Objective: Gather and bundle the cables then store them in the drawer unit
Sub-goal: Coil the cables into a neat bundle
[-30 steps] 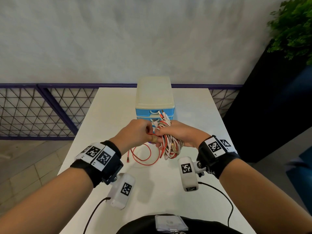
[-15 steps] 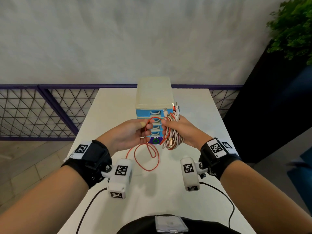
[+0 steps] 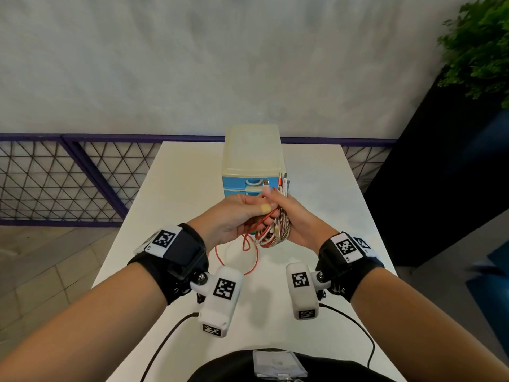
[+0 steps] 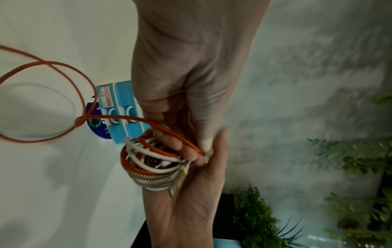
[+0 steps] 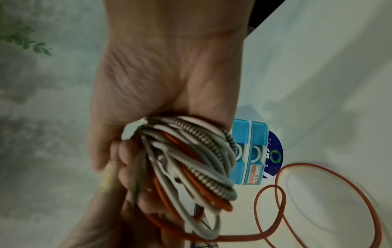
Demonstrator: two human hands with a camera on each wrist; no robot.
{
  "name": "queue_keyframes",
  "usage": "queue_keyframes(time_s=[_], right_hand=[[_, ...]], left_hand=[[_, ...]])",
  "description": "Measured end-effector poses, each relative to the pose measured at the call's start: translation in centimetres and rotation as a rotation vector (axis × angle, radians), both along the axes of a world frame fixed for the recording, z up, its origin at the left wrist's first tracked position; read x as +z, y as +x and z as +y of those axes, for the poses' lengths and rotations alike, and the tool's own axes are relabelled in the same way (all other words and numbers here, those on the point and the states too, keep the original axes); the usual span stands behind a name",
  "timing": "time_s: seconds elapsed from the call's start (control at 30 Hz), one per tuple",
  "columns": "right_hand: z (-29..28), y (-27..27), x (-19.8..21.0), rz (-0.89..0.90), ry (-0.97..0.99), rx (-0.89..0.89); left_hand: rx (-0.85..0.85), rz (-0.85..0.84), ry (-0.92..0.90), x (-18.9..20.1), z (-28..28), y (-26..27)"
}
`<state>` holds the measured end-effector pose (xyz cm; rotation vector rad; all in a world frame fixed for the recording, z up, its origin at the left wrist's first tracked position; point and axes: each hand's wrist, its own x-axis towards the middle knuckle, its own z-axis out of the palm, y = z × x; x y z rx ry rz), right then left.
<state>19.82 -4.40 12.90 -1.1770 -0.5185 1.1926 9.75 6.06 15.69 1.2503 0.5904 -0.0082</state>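
My right hand (image 3: 286, 213) grips a coiled bundle of white, braided and red cables (image 3: 275, 232) above the table, just in front of the drawer unit (image 3: 252, 161). Connector ends stick up past its fingers. In the right wrist view the cable bundle (image 5: 191, 161) fills the palm. My left hand (image 3: 248, 213) meets the right hand and pinches the loose red cable (image 4: 169, 132) against the bundle. The rest of that red cable (image 3: 248, 257) hangs down in loops onto the white table (image 3: 176, 205). The blue drawers of the drawer unit (image 4: 120, 104) are closed.
The drawer unit stands at the table's far middle. A purple railing with mesh (image 3: 68, 183) runs behind the table. A dark planter with a green plant (image 3: 476, 51) stands to the right. Black leads from the wrist cameras trail over the near table edge.
My left hand has moved right and up to close against the right hand, carrying the red cable onto the bundle. The hanging red loop has shortened and shifted right.
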Motion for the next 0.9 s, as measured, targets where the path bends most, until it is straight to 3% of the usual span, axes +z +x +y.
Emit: queue_keyframes(time_s=[0.1,0.23,0.37,0.53,0.67,0.77,0.9], right_hand=[[0.2,0.2,-0.7,-0.056,-0.005,-0.038],[0.8,0.4,-0.7,-0.328,-0.124,-0.133],[0.9,0.9,-0.3,-0.464,-0.159,-0.385],[1.0,1.3,0.4,-0.14,-0.094,-0.453],[0.1,1.7,1.1,0.072,-0.008,-0.37],[-0.4,1.9,1.3,0.084,-0.036,-0.273],[-0.4,1.5,1.5,0.066,-0.061,-0.189]], left_hand=[[-0.084,0.07,0.054,0.0,-0.1,-0.1],[-0.149,0.147,0.073,-0.2,0.1,-0.6],[-0.343,0.157,0.089,-0.4,-0.2,-1.4],[-0.628,0.158,0.226,-2.7,-0.5,-2.7],[-0.561,0.171,0.355,-3.8,1.5,-3.7],[-0.48,0.126,0.521,-3.6,3.2,-4.0],[-0.509,0.108,0.746,-2.7,3.4,-2.9]])
